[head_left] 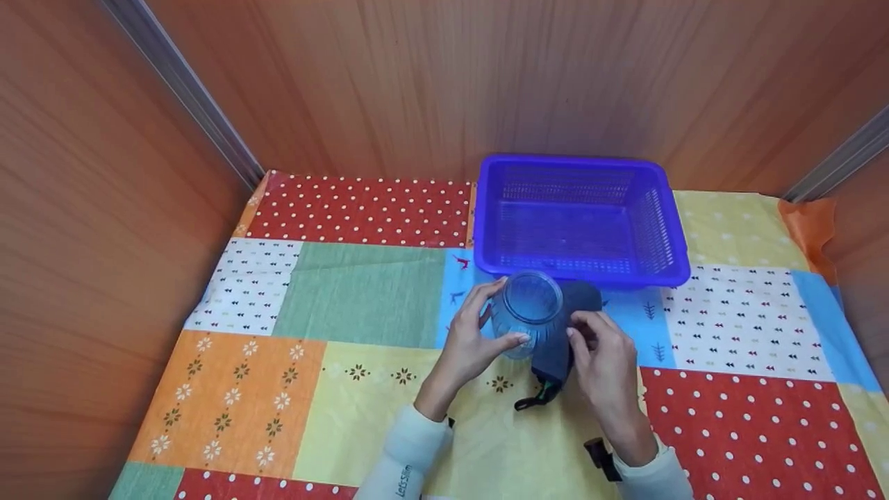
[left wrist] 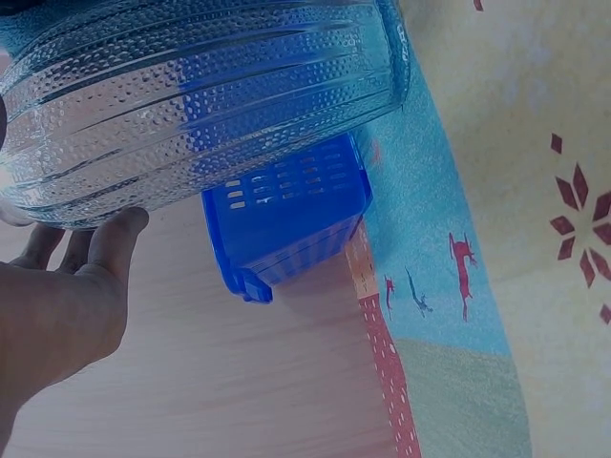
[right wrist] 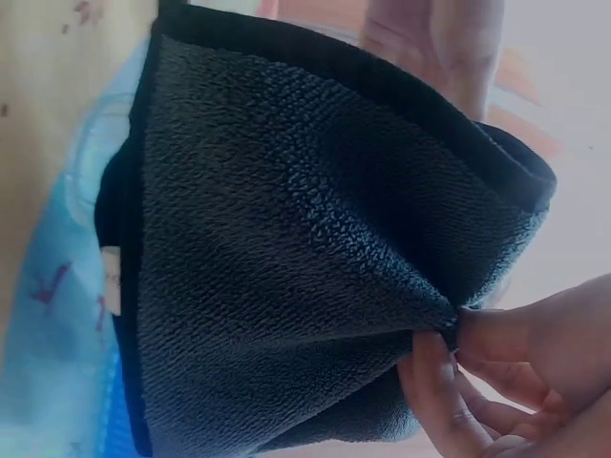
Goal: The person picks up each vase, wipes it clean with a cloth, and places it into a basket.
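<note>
A clear ribbed glass jar (head_left: 524, 319) is gripped by my left hand (head_left: 472, 340), thumb on the near side and fingers round the far side. The left wrist view shows the textured jar (left wrist: 220, 105) tipped sideways, my left hand (left wrist: 67, 315) beneath it. Between thumb and fingertips my right hand (head_left: 608, 361) pinches a dark grey cloth (head_left: 555, 340) with black edging. Its folds gather at the pinch of the right hand (right wrist: 506, 372) in the right wrist view. The cloth (right wrist: 258, 219) lies against the jar's right side, a black loop hanging at its lower end.
Just behind the hands stands a blue-purple plastic basket (head_left: 583, 274) with perforated walls. A patchwork-print cloth (head_left: 368, 292) covers the table. Wood-grain panels (head_left: 417, 83) rise at the back and on both sides.
</note>
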The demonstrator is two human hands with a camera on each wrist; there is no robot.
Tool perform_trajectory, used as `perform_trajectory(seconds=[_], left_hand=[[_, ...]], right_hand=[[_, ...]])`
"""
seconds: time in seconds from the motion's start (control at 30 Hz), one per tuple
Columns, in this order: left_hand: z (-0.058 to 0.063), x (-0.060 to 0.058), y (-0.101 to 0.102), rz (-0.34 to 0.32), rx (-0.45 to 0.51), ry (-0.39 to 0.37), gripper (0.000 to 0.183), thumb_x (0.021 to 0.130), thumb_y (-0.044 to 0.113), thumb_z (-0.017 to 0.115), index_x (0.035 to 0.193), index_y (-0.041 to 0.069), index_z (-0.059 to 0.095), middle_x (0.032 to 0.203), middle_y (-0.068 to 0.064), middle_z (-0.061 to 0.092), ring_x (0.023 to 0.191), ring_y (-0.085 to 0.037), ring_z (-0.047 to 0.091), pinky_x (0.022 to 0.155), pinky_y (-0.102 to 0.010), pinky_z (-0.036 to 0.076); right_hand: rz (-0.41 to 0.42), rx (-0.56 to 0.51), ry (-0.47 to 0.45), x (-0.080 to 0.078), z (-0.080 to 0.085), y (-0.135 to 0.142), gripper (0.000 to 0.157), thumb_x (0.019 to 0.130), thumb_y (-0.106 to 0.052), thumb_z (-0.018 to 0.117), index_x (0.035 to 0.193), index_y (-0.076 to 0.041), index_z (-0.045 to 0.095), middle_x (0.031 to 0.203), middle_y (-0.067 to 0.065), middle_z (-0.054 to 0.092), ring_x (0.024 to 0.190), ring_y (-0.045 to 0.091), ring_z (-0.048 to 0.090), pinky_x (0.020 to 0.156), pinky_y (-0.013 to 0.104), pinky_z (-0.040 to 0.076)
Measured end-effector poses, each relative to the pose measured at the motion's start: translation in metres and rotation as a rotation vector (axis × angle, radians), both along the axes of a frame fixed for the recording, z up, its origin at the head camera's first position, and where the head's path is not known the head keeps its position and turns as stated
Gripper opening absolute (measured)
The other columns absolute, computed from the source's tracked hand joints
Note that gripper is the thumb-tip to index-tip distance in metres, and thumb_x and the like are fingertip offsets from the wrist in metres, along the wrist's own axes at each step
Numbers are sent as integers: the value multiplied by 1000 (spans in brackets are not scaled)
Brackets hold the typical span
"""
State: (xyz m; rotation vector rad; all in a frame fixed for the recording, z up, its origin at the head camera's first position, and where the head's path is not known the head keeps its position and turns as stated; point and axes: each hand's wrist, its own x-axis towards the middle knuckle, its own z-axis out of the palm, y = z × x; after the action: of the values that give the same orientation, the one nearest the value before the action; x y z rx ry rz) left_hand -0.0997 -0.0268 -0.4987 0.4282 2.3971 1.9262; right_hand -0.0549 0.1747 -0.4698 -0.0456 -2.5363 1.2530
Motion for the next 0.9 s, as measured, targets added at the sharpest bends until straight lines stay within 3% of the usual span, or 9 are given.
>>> perform_trajectory(seconds=[0.1, 0.2, 0.43, 0.67, 0.9], left_hand=[[0, 0, 0, 1, 0, 8, 83, 84, 19, 92, 156, 13, 51, 156, -3, 51, 148, -24, 46, 120, -46, 43], [-1, 0, 0, 2, 3, 13, 82, 84, 19, 92, 155, 12, 52, 156, -4, 52, 148, -24, 46, 120, -46, 43], [-3, -1, 0, -2, 12, 8, 82, 85, 20, 92, 156, 13, 51, 156, -5, 52, 148, -25, 46, 119, -48, 43], [-2, -1, -1, -10, 16, 7, 83, 86, 20, 91, 157, 15, 50, 156, -5, 51, 148, -26, 45, 119, -49, 43], [-1, 0, -2, -9, -1, 12, 83, 86, 22, 91, 158, 16, 50, 157, -3, 50, 149, -25, 45, 119, -47, 43]], right_hand=[[-12, 1, 11, 1, -6, 0, 17, 95, 10, 71, 112, 6, 74, 102, 18, 72, 88, 30, 69, 83, 40, 65], [-21, 1, 24, 2, -12, 0, 18, 94, 11, 71, 111, 7, 74, 102, 19, 72, 87, 30, 69, 80, 37, 64], [-21, -3, 4, 0, -34, 0, 17, 93, 14, 70, 109, 8, 74, 101, 20, 73, 88, 32, 69, 80, 51, 63], [7, 47, -38, -9, -71, -4, 13, 91, 14, 71, 101, 6, 74, 94, 19, 73, 86, 35, 71, 77, 53, 60], [43, 127, -89, -14, -89, -7, 10, 93, 10, 70, 93, 0, 71, 89, 16, 70, 84, 38, 70, 70, 54, 57]])
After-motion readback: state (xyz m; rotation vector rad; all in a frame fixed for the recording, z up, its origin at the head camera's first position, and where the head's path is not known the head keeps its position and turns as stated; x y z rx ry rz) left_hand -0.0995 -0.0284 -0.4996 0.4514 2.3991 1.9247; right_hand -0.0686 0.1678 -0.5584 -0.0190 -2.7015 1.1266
